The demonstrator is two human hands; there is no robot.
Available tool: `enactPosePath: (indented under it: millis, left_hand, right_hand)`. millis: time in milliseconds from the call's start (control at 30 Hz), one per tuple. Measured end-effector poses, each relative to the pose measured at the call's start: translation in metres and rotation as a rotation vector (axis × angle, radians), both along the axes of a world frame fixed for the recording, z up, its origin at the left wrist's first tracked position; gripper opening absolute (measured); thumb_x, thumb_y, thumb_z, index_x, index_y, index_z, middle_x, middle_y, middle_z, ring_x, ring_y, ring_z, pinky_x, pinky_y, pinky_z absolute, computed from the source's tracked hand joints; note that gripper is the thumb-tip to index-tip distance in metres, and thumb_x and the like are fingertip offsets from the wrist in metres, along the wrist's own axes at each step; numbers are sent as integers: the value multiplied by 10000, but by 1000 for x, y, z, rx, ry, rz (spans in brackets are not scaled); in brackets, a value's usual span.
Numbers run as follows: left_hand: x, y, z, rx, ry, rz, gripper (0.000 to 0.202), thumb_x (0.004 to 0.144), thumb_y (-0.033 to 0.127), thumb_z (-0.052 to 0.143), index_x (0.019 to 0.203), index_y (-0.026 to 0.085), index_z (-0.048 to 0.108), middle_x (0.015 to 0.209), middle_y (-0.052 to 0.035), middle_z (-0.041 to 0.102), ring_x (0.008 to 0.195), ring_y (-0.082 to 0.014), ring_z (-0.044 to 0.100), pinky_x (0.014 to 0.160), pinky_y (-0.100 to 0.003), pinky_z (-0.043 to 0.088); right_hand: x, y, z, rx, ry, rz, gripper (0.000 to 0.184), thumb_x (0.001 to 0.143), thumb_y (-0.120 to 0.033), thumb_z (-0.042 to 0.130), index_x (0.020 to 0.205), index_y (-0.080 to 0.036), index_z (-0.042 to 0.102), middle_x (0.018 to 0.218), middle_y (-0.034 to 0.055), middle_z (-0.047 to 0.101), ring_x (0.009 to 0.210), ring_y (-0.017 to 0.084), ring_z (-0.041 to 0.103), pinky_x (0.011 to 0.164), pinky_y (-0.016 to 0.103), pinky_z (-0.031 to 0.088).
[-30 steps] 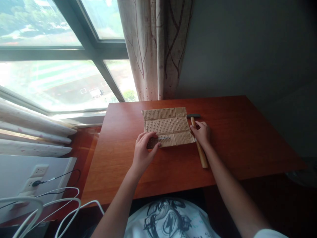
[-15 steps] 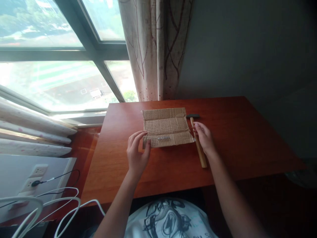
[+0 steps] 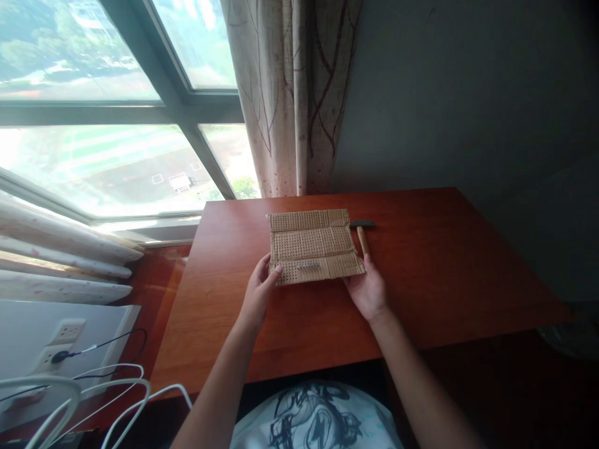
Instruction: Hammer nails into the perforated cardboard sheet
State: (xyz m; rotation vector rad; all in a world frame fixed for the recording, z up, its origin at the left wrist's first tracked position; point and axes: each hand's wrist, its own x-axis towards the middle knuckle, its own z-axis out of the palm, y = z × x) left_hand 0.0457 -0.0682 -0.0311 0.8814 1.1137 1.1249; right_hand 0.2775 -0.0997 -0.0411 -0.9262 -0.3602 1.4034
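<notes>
A brown cardboard sheet (image 3: 311, 242) with rows of small punched holes and two creases lies in the middle of the table. Small metal pieces, perhaps nails or screws, form a short row (image 3: 307, 265) on its near panel. My left hand (image 3: 260, 287) holds the near left corner, thumb on top and fingers mostly hidden behind. At the near right corner, my right hand (image 3: 369, 290) grips the cardboard with its thumb over the edge and fingers underneath. Just beyond that hand lies a hammer (image 3: 363, 239) with a dark head and wooden handle, its lower handle hidden.
The reddish-brown wooden table (image 3: 435, 268) extends far to the right. A window (image 3: 116, 162) and patterned curtains (image 3: 290, 93) stand behind it. White cables (image 3: 140, 393) and a wall socket (image 3: 68, 332) are at the lower left.
Both hands have closed on the cardboard's near corners. My right hand has moved down and left from beside the hammer handle, which it now partly covers.
</notes>
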Motion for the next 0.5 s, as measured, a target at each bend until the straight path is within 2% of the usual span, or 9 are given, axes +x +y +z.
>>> enactPosePath:
  millis: [100,167,333,500]
  left_hand:
    - [1,-2,1,-18,-7,-17,558,798,400,732,1286,167,595,1330,-107,639,1315,-304,519,1133,-435,377]
    - [2,-4,1,-22,-28,-41,532,811,406,720,1272,163,614,1308,-105,657,1298,-304,538,1133,-437,380]
    - [6,-7,4,-46,-54,-68,502,826,438,700,1235,151,650,1292,-116,670,1282,-321,556,1129,-454,387]
    - [16,-11,7,-41,-48,-30,494,834,438,688,1233,149,648,1274,-114,681,1274,-310,564,1128,-447,387]
  right_hand:
    - [-17,-9,0,69,53,-14,432,902,-605,519,1190,-326,681,1301,-4,660,1259,271,560,1035,481,469]
    - [-27,-14,-4,78,55,-27,422,882,-606,558,1188,-339,674,1316,-14,650,1273,267,549,1044,482,460]
    - [-46,-20,-25,-7,-126,27,362,818,-577,671,1002,-269,721,1110,27,732,1250,275,556,1069,478,423]
    - [-43,-26,-37,-48,-272,16,355,821,-560,671,1010,-264,720,1085,32,736,1242,273,562,1077,473,410]
